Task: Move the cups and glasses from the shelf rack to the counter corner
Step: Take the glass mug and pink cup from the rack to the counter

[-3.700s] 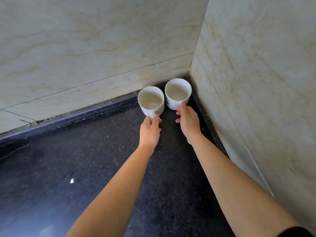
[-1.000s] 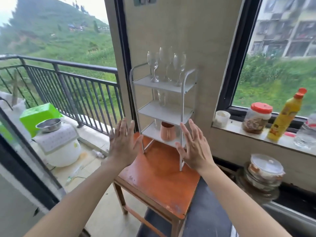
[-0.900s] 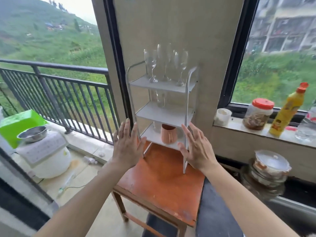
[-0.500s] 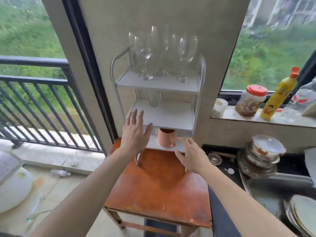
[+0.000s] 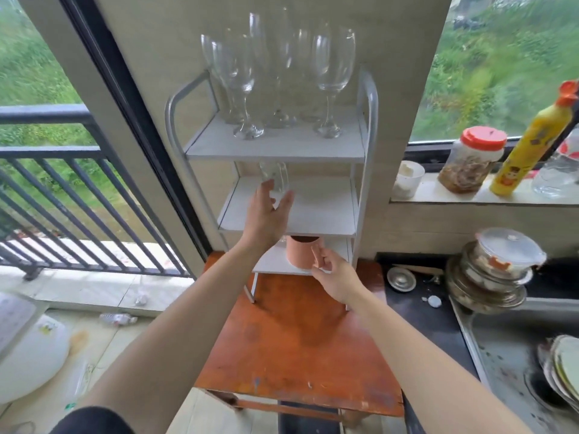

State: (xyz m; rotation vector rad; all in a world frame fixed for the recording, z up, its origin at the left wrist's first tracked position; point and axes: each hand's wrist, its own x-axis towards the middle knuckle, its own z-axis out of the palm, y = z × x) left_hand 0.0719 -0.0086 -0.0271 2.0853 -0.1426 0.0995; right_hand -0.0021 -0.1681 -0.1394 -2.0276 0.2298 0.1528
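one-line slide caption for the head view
Left hand reaches for a glass mug on the middle shelf; right hand grips the pink cup below.

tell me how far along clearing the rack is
Done: unclear from here, though the middle shelf holds only the glass mug. In hand: left hand open at that mug, right hand curled on the pink cup handle. Left: the wine glasses up top.

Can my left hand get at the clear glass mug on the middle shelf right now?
Probably yes: the left hand is open just in front of the glass mug, with nothing on the middle shelf between them.
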